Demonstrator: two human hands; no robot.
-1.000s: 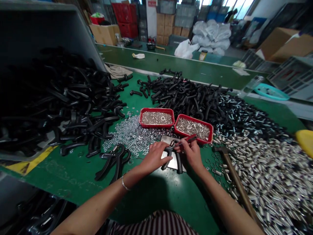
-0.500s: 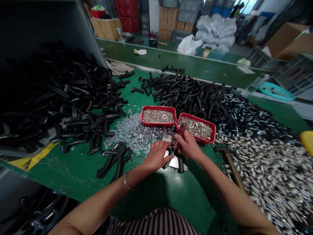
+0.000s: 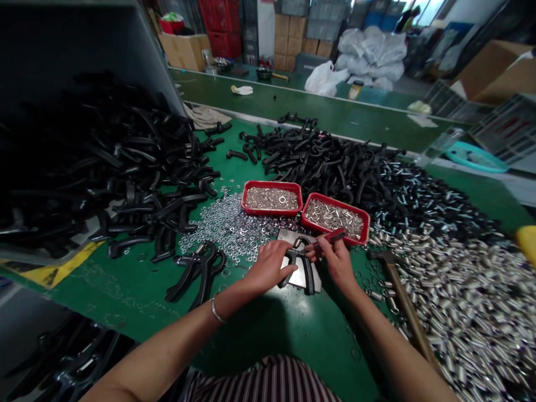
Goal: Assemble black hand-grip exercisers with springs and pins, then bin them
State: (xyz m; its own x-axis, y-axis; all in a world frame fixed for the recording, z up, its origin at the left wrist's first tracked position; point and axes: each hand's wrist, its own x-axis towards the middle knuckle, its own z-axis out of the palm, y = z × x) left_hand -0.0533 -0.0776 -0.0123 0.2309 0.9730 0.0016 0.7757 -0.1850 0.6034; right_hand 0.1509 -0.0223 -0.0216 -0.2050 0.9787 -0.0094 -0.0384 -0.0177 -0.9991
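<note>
My left hand (image 3: 270, 265) is closed on a black two-handled clamp-like piece (image 3: 309, 274), its thumb lying across one handle. That piece rests on a flat metal plate (image 3: 285, 234), and a short metallic cylinder shows at its upper end. In my right hand (image 3: 338, 262) is a slim red-handled tool (image 3: 335, 234), pinched between thumb and fingers. Its narrow end points left at the piece's joint; the exact kind of tool and whether its tip touches cannot be made out. Left of my hands lie similar black two-handled pieces (image 3: 205, 273) on the green tabletop.
Two red trays, one with tiny metal parts (image 3: 272, 213) and one with small pins (image 3: 366, 229), stand ahead. Loose rings (image 3: 226, 223) lie left; a hammer (image 3: 402, 290) and metal cylinders (image 3: 460, 296) lie right. Black handles (image 3: 318, 156) are heaped behind and in a grey bin (image 3: 163, 56).
My right hand has shifted right and slightly down, and the red-handled tool has swung from steep to nearly level. The piece's upper end is now uncovered. My left hand stays put.
</note>
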